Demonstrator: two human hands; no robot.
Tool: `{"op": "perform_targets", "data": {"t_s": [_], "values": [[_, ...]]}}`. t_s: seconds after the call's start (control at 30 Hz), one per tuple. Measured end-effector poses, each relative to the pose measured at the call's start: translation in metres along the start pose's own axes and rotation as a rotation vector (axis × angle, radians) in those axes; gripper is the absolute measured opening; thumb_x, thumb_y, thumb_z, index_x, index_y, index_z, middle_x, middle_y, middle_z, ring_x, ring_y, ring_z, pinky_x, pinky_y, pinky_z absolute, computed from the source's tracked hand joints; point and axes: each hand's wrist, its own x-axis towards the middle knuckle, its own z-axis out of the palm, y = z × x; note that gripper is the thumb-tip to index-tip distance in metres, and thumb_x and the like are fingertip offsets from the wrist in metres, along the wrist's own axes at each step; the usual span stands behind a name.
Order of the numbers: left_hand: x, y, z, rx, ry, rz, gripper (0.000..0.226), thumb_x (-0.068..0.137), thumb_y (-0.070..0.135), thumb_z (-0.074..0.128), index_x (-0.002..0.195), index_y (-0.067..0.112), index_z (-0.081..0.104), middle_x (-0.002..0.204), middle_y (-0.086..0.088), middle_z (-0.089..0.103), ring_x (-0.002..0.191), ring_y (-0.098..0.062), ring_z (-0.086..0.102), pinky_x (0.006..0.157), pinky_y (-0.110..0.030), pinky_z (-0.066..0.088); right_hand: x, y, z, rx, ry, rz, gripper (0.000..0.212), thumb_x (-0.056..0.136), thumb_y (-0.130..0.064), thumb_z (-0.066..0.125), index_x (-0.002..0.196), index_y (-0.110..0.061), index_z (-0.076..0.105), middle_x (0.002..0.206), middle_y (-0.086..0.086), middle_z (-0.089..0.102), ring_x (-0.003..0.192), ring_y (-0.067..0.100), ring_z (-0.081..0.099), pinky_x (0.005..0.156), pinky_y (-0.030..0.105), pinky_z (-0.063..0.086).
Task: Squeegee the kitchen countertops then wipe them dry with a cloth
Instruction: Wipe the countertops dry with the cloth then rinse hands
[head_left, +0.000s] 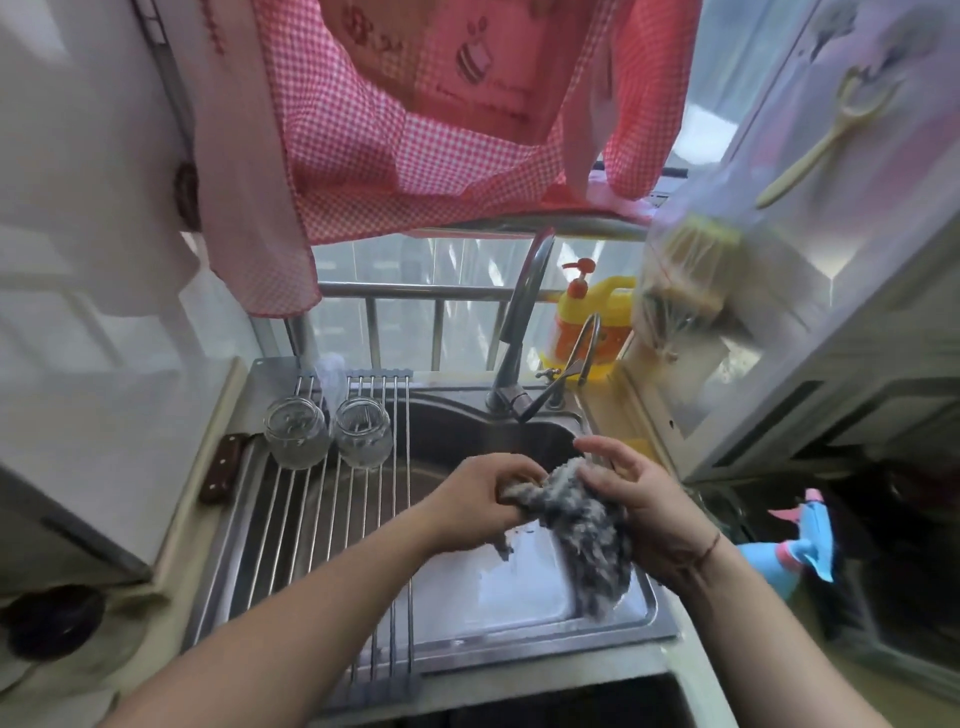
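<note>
A grey, shaggy cloth (582, 525) hangs bunched over the steel sink (519, 644), just below the tap's spout (524, 410). My left hand (478, 499) grips one end of the cloth with curled fingers. My right hand (634, 499) holds the other, thicker end, and the cloth's tail droops down past that wrist. The pale countertop (171, 587) shows along the sink's left side. No squeegee is in view.
A roll-up wire drying rack (322, 519) spans the sink's left half, holding two upturned glass jars (298, 431) (363, 431). A knife handle (223, 470) lies beside it. A yellow soap bottle (587, 317) stands behind the tap. A blue spray bottle (800, 545) sits right. A checked apron (415, 130) hangs overhead.
</note>
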Motion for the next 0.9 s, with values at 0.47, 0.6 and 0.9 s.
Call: {"op": "perform_targets", "data": {"t_s": [0.47, 0.6, 0.9], "values": [[-0.006, 0.005, 0.065, -0.933, -0.25, -0.666, 0.058, 0.093, 0.053, 0.027, 0.097, 0.008, 0.062, 0.094, -0.018, 0.06, 0.079, -0.028, 0.053, 0.064, -0.034, 0.036, -0.074, 0.086, -0.018, 0.326, 0.196, 0.013, 0.046, 0.079, -0.018, 0.067, 0.123, -0.008, 0.058, 0.117, 0.021, 0.066, 0.104, 0.037, 0.064, 0.089, 0.049, 0.049], [-0.009, 0.022, 0.078, -0.551, -0.428, -0.571, 0.043, 0.087, 0.036, 0.066, 0.108, -0.001, 0.064, 0.1, -0.016, 0.067, 0.088, -0.027, 0.063, 0.08, -0.037, 0.048, -0.1, 0.098, -0.034, 0.155, 0.332, -0.092, 0.037, 0.078, 0.0, 0.067, 0.111, -0.018, 0.067, 0.104, 0.014, 0.073, 0.095, 0.026, 0.068, 0.081, 0.036, 0.058], [-0.041, 0.042, 0.173, -0.243, -0.348, -0.405, 0.017, 0.076, 0.021, 0.08, 0.087, 0.009, 0.076, 0.091, -0.007, 0.074, 0.083, -0.017, 0.069, 0.08, -0.034, 0.054, -0.195, 0.144, -0.092, -0.777, 0.749, -0.13, 0.038, 0.064, -0.012, 0.087, 0.095, -0.029, 0.075, 0.085, -0.015, 0.064, 0.084, 0.002, 0.064, 0.077, -0.001, 0.034]]}}
